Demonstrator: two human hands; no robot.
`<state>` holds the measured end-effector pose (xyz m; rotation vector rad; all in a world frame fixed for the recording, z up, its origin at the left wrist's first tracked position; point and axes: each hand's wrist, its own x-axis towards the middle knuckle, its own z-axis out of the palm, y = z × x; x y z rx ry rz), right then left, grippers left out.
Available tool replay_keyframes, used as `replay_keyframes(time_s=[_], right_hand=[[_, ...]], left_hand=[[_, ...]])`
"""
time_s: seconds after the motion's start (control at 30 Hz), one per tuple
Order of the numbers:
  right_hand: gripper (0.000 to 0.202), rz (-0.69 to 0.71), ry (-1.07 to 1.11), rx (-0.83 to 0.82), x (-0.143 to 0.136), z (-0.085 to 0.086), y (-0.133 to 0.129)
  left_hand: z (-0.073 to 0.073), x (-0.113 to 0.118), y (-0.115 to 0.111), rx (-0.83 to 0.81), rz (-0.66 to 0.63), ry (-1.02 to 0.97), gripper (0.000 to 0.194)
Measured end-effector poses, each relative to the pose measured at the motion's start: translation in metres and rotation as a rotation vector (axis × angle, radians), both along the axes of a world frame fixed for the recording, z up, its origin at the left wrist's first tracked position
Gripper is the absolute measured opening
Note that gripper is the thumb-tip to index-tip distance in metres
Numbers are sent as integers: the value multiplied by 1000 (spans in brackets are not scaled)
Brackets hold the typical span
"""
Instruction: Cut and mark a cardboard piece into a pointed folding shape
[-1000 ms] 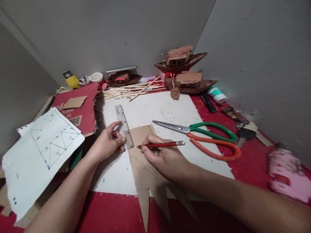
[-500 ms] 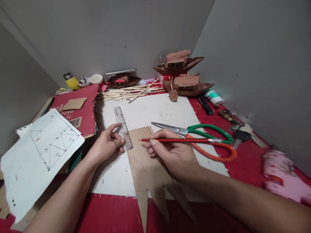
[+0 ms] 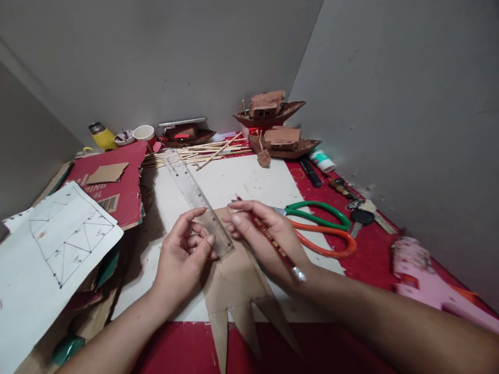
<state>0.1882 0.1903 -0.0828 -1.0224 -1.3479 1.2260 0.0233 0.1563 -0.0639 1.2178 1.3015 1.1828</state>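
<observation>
A clear ruler (image 3: 191,189) is pinched near its lower end by my left hand (image 3: 187,254), and it slants across the upper part of a piece of brown cardboard (image 3: 230,280). Long pointed strips are cut into the near end of that cardboard. My right hand (image 3: 268,234) grips a dark red pencil (image 3: 275,243), its eraser end toward me and its tip angled away, close to the ruler's right side. Just beyond this hand lie large scissors (image 3: 353,244) with one green and one orange handle, their blades mostly hidden.
White paper (image 3: 249,179) covers part of the red table (image 3: 249,353). On the left, a sheet with a triangle drawing (image 3: 74,239) rests against a red carton (image 3: 113,176). Thin sticks (image 3: 218,150) and model boats (image 3: 268,111) stand at the back; keys (image 3: 362,215) and a pink glue gun (image 3: 413,265) lie right.
My left hand has brought the ruler rightward over the cardboard. In my right hand the pencil has turned from pointing left to pointing away. The whole view has shifted slightly.
</observation>
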Motion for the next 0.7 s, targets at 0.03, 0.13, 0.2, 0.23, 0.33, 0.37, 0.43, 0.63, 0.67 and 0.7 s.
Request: replay_keyframes(time_s=[0.03,0.13,0.2,0.23,0.33,0.37,0.43,0.63,0.67,0.7], right_hand=[[26,-70,31,7,2,1,3],[27,-232,125,-8,6,2,14],[28,-252,176,-62,7,-1,21],[30,-241,200,-88,6,-2,23],[37,-196,225,-102,3,-6,26],[38,-183,219,-91,2,-7,26],[40,-160,206,-68,1,-7,26],[35,-173,194,-46,1,-3,26],[34,-179,192,-47,1,-2,26],[33,-183,190,-48,1,-2,26]], left_hand=[[-2,1,1,-5,1,7,39],[-3,0,5,-33,-6,36,39],[1,-4,8,-57,-8,38,40],[4,-6,9,-70,-7,34,40],[18,-13,10,-106,4,45,44],[23,-15,10,-115,9,50,46],[29,-16,10,-129,27,48,50],[19,6,20,-193,10,36,52],[16,9,23,-198,-2,43,52],[13,12,26,-199,-12,52,51]])
